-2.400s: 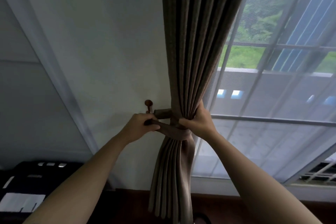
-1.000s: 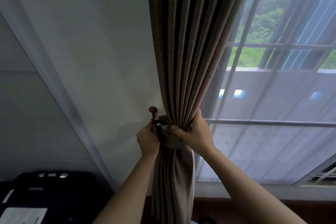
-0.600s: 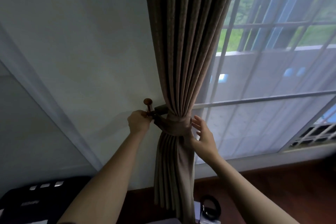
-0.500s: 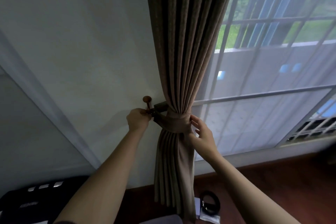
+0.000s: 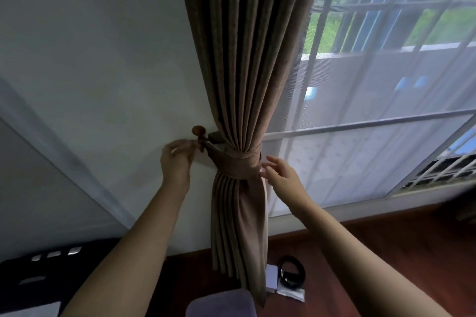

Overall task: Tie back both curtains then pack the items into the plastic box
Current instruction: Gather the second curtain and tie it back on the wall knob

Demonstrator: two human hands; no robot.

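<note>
Nearest me, my right hand (image 5: 282,177) is spread wide and holds nothing, its fingertips just beside the tieback (image 5: 239,162) that cinches the brown curtain (image 5: 242,72) into a bundle. My left hand (image 5: 176,162) has its fingers curled at the tieback's end by the wall hook (image 5: 198,131), though they are too blurred for me to tell whether they pinch it. Beyond, a sheer panel (image 5: 360,162) covers the window.
</note>
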